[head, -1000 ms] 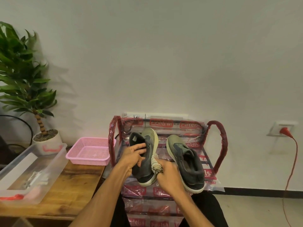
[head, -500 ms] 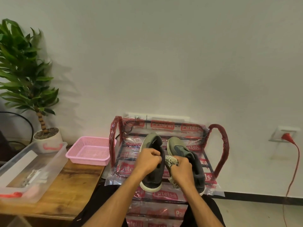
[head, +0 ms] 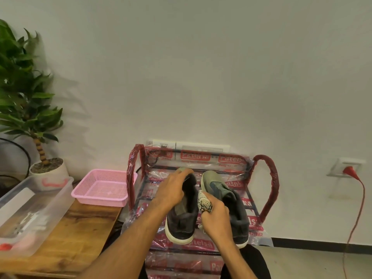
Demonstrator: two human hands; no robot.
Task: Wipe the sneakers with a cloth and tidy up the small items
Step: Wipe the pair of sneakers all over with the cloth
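Left grip: our left grip (head: 173, 190) is curling over the collar of the left sneaker (head: 183, 224), holding it by its opening with the toe pointing at the wall.
Right grip: our right grip (head: 216, 216) is clenching the wadded cloth (head: 204, 202), which is poking up between the two shoes, just beside the left one. We cannot tell whether it is touching.
Sneakers: both are sitting side by side on the top shelf of the shoe rack (head: 267, 190). The right sneaker (head: 227, 196) is lying untouched.
Slip risk: the rack is wearing glossy plastic wrap, and the held shoe's heel is hanging at the front edge. A hard rub could be sliding it off toward our lap, we are judging.
Knock risk: our wiping wrist is working right against the right sneaker, so a wide stroke could be shoving it sideways.
Cloth risk: the wad is bunched small, so we may be smearing dirt, or dropping it through the rails.
Small items: the pink basket (head: 100, 203) and clear box (head: 50, 208) are waiting on the desk (head: 84, 228). The box's contents are too blurred to name.
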